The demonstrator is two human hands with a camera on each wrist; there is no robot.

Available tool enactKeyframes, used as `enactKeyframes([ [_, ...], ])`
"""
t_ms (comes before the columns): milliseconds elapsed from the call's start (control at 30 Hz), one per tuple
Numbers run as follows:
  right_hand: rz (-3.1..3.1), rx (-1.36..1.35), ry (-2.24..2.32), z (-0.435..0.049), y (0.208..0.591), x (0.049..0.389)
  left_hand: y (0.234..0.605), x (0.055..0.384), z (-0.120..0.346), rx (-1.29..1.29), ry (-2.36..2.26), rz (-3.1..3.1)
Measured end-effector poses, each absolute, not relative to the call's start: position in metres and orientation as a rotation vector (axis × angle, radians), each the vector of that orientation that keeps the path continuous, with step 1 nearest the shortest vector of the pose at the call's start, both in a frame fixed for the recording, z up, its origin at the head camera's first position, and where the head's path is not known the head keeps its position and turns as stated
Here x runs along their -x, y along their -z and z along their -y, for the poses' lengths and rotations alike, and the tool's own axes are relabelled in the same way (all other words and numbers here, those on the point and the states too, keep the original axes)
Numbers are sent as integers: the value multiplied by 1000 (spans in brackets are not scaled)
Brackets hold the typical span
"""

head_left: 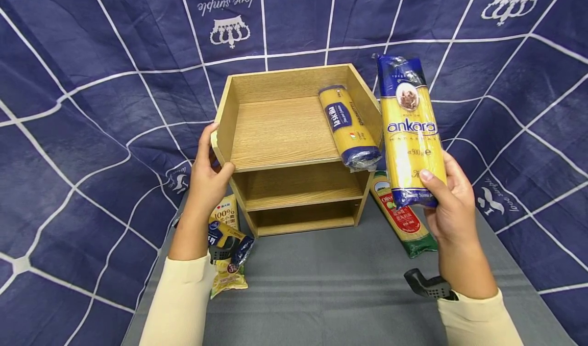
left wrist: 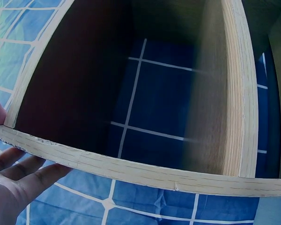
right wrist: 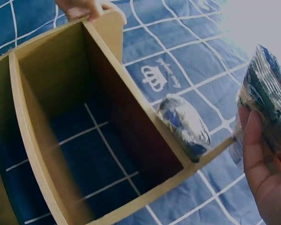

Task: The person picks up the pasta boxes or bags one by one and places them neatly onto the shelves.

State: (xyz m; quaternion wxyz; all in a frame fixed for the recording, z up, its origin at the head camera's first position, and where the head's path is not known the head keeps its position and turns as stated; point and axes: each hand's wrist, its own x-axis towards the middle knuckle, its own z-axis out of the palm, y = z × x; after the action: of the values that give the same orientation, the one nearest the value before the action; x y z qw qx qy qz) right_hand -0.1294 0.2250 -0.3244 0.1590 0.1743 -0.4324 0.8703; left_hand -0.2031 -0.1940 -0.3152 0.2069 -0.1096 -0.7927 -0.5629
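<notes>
"Where's the ankara pack (head_left: 410, 139)?"

"Just right of the shelf (head_left: 280, 126), long axis near to far, much like the la Sicilia pack (head_left: 351, 126) on top! Right hand (head_left: 452, 203) pinches its near end."

"Left hand (head_left: 209, 175)?"

"Farther off, thumb and fingers gripping the shelf's left edge."

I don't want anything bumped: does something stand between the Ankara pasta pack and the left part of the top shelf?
Yes, straight across: the right side wall, then the La Sicilia pasta pack lying inside it. I can't tell whether the Ankara pasta pack is high enough to clear them.
</notes>
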Motion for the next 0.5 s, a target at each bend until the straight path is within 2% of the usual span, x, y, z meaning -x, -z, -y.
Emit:
enactKeyframes([
  [500, 1546, -496, -2388, -200, 321, 126, 316, 206, 193, 307, 1570, 2214],
])
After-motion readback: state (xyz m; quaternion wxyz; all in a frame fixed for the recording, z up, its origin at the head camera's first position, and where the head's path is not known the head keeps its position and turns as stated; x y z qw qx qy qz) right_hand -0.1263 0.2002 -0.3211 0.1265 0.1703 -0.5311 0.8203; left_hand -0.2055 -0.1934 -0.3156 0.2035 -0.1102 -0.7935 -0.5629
